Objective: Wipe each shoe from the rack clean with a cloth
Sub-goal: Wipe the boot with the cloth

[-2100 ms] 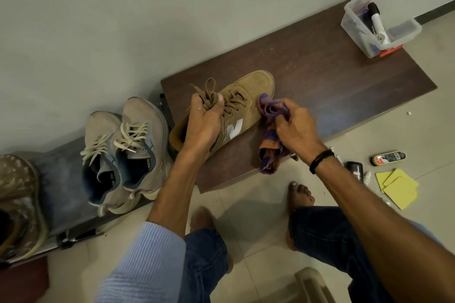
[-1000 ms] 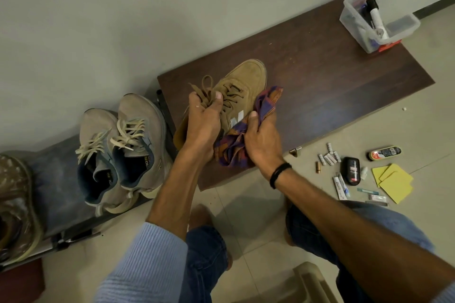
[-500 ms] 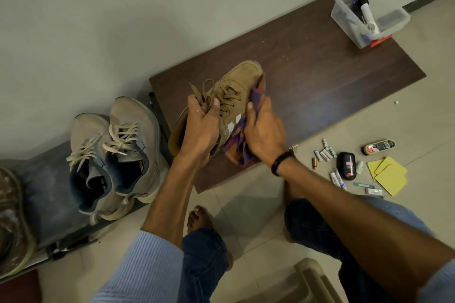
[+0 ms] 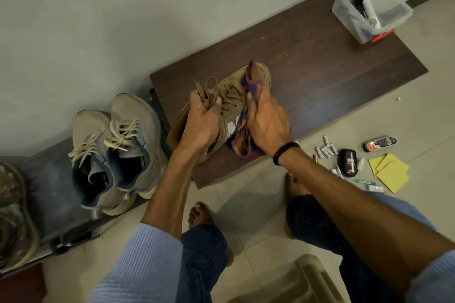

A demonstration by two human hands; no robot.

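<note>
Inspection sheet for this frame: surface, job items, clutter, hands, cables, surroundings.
Surface: dark wooden bench top, against the wall.
Job's things: tan shoe held over the bench; purple cloth against its side; grey shoes paired on the low rack.
Clutter: clear tub with a marker on the bench; batteries and yellow pads on the floor.
Hands: left hand grips the tan shoe at its laces; right hand grips the cloth.
Cables: nothing seen.
Surroundings: tiled floor, plain wall.

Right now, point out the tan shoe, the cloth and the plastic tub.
tan shoe (image 4: 232, 103), head view, laced upper.
cloth (image 4: 242, 140), head view, bunched lower fold.
plastic tub (image 4: 348, 18), head view, clear side wall.
</note>
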